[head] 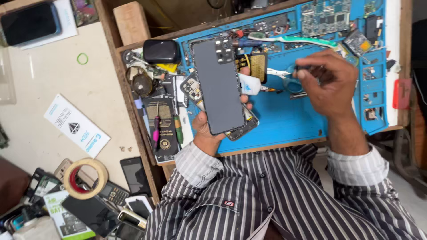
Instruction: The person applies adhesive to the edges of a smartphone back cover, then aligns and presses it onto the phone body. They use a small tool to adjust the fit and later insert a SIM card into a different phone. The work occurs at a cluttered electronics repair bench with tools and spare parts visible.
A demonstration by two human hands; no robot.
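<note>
My left hand (205, 132) grips a dark grey smartphone (217, 86) by its lower end, back cover up, camera block at the top. Fingertips show along its right edge. Under it lies another opened phone frame (242, 129). My right hand (330, 82) hovers over the blue repair mat (293, 120), fingers pinched on a small dark tool near blue-handled scissors (291, 82). A small white glue bottle (250, 84) lies between the phone and the scissors.
A black earbud case (161, 51), circuit boards (324, 15), a toothbrush (293, 40) and screwdrivers (156, 131) crowd the mat and tray. Left of the wooden tray lie a tape roll (85, 178), leaflets (76, 125), a green rubber band (82, 58) and several old phones (133, 175).
</note>
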